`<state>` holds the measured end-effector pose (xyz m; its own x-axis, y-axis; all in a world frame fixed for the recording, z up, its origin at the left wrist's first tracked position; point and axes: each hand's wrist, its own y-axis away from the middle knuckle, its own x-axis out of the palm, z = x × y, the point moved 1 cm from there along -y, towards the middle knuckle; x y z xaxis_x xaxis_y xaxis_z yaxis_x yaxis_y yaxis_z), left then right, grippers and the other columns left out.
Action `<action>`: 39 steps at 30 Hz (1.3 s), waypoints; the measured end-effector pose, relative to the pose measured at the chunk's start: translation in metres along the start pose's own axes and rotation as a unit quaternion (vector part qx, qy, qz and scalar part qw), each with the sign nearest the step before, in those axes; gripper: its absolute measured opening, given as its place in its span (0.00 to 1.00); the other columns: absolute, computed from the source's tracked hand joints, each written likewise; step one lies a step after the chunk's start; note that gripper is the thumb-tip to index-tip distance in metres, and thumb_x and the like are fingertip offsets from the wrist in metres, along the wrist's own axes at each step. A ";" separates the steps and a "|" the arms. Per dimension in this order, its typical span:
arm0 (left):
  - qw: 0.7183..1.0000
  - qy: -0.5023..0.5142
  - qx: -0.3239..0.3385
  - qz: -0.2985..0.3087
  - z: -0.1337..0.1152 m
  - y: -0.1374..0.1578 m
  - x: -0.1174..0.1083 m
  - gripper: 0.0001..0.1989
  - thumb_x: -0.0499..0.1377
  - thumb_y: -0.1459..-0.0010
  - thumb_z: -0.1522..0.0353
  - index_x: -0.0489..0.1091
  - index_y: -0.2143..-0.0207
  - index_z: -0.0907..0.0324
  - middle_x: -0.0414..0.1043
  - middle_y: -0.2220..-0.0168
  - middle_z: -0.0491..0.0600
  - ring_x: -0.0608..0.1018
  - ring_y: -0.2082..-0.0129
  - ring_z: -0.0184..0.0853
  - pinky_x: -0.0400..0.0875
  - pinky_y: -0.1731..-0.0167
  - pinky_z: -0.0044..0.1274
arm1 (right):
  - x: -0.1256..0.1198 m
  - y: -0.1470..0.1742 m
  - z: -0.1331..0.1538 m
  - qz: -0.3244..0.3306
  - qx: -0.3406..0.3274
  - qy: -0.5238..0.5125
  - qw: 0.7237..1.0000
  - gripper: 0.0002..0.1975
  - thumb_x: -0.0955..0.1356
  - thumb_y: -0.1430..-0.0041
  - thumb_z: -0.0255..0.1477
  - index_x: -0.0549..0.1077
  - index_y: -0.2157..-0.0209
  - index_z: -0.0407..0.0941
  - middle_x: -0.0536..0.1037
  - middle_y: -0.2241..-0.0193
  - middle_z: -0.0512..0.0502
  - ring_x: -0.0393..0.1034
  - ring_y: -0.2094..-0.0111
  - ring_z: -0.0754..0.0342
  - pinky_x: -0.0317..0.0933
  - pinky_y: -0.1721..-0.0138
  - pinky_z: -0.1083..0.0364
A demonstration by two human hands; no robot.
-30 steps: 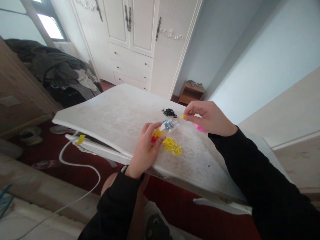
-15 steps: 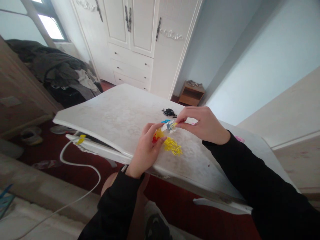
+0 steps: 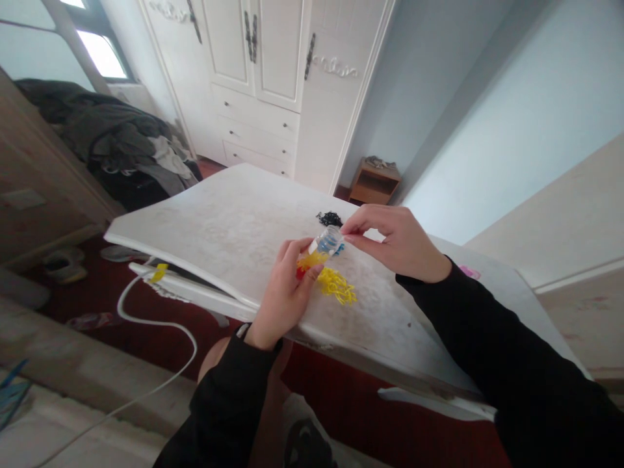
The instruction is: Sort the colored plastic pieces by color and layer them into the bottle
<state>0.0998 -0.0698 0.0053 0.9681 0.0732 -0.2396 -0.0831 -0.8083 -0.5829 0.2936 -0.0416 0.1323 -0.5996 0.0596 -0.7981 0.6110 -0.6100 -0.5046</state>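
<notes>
My left hand (image 3: pixel 286 296) is wrapped round a small clear plastic bottle (image 3: pixel 329 238), tilted with its mouth up and to the right. Yellow and red rubber bands show inside it. At the bottle's mouth, my right hand (image 3: pixel 402 244) has thumb and forefinger pinched together; anything between them is too small to make out. A loose pile of yellow rubber bands (image 3: pixel 337 287) lies on the table just below the bottle. Behind the bottle are a few blue bands (image 3: pixel 340 249), partly covered, and a heap of small black bands (image 3: pixel 330 218).
The white table (image 3: pixel 219 221) has a raised, split near edge with a white cable (image 3: pixel 190 331) hanging by it. Something pink (image 3: pixel 469 272) lies beyond my right forearm. A white wardrobe (image 3: pixel 273 78) and a small wooden stand (image 3: pixel 374 182) are behind.
My right fingers held a bit of yellow at the bottle's mouth; now no yellow shows between them. The bottle has turned slightly more upright, and its open rim is clearer.
</notes>
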 end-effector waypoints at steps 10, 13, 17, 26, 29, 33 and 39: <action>0.999 0.008 -0.016 -0.037 0.006 0.001 0.001 0.15 0.59 0.32 0.66 0.66 0.45 0.58 0.71 0.50 0.54 0.74 0.48 0.40 0.69 0.46 0.34 | 0.021 0.010 -0.023 0.292 0.052 0.003 0.955 0.14 0.76 0.44 0.29 0.78 0.56 0.43 0.81 0.59 0.43 0.76 0.62 0.51 0.70 0.57 0.51; 0.999 0.015 -0.023 -0.035 0.005 0.002 0.001 0.15 0.59 0.32 0.65 0.66 0.45 0.57 0.71 0.50 0.54 0.74 0.48 0.40 0.70 0.46 0.34 | 0.041 0.014 -0.029 0.323 0.004 -0.012 0.946 0.22 0.77 0.44 0.29 0.76 0.48 0.44 0.79 0.48 0.38 0.74 0.48 0.44 0.66 0.43 0.45; 0.999 0.016 -0.024 -0.032 0.002 0.002 0.000 0.14 0.59 0.32 0.65 0.66 0.46 0.57 0.71 0.50 0.54 0.74 0.49 0.40 0.70 0.46 0.34 | 0.056 0.017 -0.034 0.317 -0.012 -0.029 0.948 0.17 0.77 0.42 0.31 0.78 0.52 0.43 0.80 0.50 0.38 0.75 0.48 0.44 0.66 0.43 0.46; 1.000 -0.007 -0.005 -0.030 0.003 0.001 0.000 0.14 0.59 0.32 0.68 0.66 0.45 0.59 0.71 0.50 0.54 0.73 0.49 0.39 0.70 0.47 0.32 | 0.063 0.019 -0.032 0.300 -0.023 -0.029 0.953 0.06 0.70 0.40 0.18 0.81 0.65 0.41 0.82 0.66 0.44 0.76 0.64 0.51 0.68 0.57 0.52; 1.000 -0.005 -0.001 -0.030 0.003 0.001 0.000 0.14 0.59 0.32 0.68 0.66 0.46 0.59 0.71 0.51 0.53 0.74 0.49 0.39 0.70 0.47 0.32 | 0.055 0.016 -0.031 0.273 -0.025 -0.030 0.961 0.07 0.70 0.40 0.19 0.81 0.65 0.41 0.82 0.67 0.44 0.76 0.64 0.52 0.68 0.57 0.52; 1.000 -0.009 -0.002 -0.028 0.003 0.000 0.000 0.13 0.59 0.33 0.69 0.67 0.47 0.59 0.71 0.51 0.53 0.74 0.49 0.39 0.70 0.46 0.32 | 0.029 0.010 -0.032 0.226 0.017 -0.057 0.972 0.05 0.71 0.38 0.27 0.83 0.63 0.43 0.82 0.67 0.46 0.75 0.67 0.55 0.68 0.61 0.54; 1.000 -0.016 0.001 -0.018 0.001 0.000 -0.001 0.15 0.60 0.33 0.70 0.68 0.45 0.59 0.70 0.50 0.53 0.74 0.49 0.38 0.70 0.45 0.31 | -0.010 0.003 -0.034 0.142 0.091 -0.068 0.983 0.07 0.74 0.40 0.31 0.83 0.62 0.44 0.82 0.67 0.46 0.74 0.68 0.55 0.67 0.67 0.56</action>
<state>0.0984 -0.0689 0.0047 0.9623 0.1204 -0.2440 -0.0499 -0.8035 -0.5933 0.3188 -0.0173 0.1279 -0.4891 -0.2336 -0.8403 0.6688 -0.7189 -0.1894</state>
